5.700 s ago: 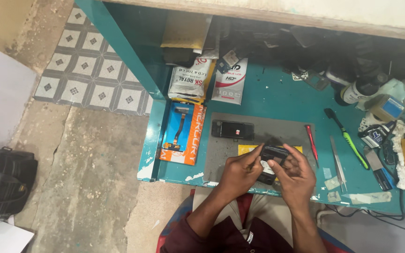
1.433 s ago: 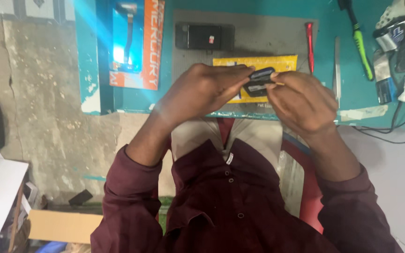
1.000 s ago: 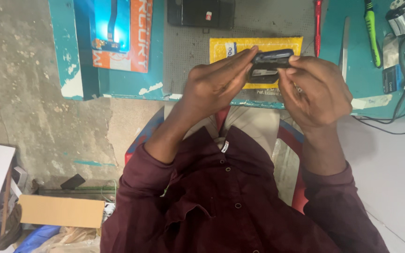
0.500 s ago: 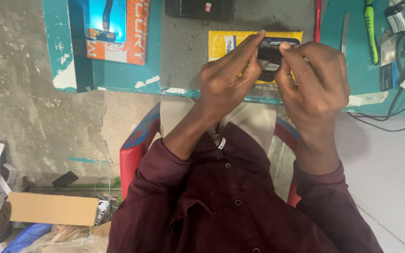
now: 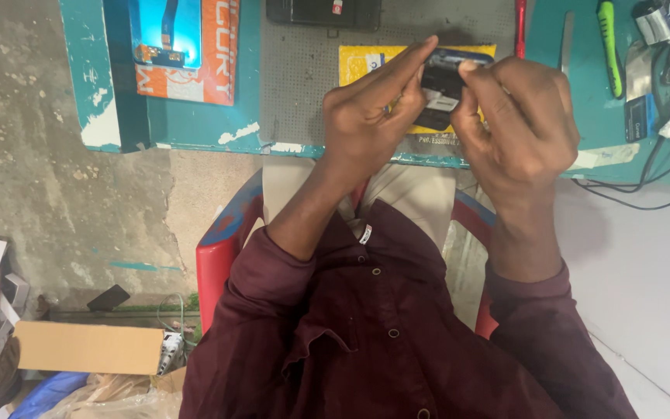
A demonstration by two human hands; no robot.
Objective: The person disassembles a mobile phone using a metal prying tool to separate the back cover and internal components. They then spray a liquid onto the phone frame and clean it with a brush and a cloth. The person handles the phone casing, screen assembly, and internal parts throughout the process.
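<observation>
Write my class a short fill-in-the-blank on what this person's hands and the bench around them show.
1. Both hands, left hand and right hand, hold one small ____ device.
2. Under the device lies a ____ packet.
3. The person sits on a ____ plastic chair.
4. The screwdriver by the right hand has a ____ handle.

Missing words: black; yellow; red; green

I see a teal bench (image 5: 195, 132) with chipped white patches and a grey dotted mat (image 5: 304, 85). My fingers (image 5: 405, 66) pinch a small black device (image 5: 443, 85) over a yellow packet (image 5: 366, 62). An orange and blue box (image 5: 184, 46), a green-handled tool (image 5: 608, 39), my maroon shirt (image 5: 381, 341) and a red chair (image 5: 219, 256) show.
</observation>
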